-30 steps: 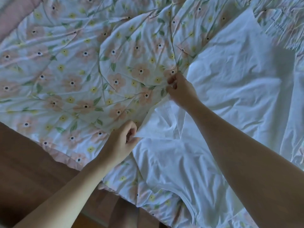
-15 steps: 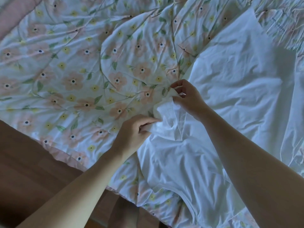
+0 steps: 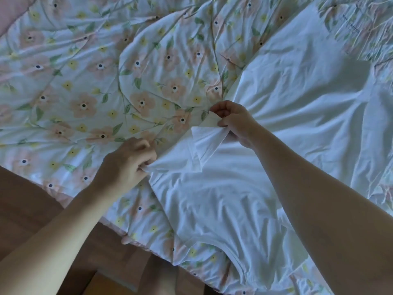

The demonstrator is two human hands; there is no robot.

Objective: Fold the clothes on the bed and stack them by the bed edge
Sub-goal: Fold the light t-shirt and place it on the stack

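Note:
A white T-shirt point(image 3: 287, 116) lies spread across the floral bed cover, its neckline near the bed's front edge. Its left sleeve point(image 3: 191, 152) is lifted and bunched between my hands. My left hand point(image 3: 127, 165) pinches the lower end of the sleeve with curled fingers. My right hand point(image 3: 234, 122) grips the upper end of the sleeve where it joins the shirt's side, thumb and fingers closed on the cloth.
The floral bed cover point(image 3: 95, 81) fills the left and far part of the view, rumpled. A wooden floor point(image 3: 32, 209) shows below the bed's front edge at the lower left. A pink strip of bedding point(image 3: 12, 9) lies at the top left corner.
My left hand has moved up and right along the sleeve and now pinches it. My right hand has shifted slightly down and curled round the sleeve's top, lifting the cloth.

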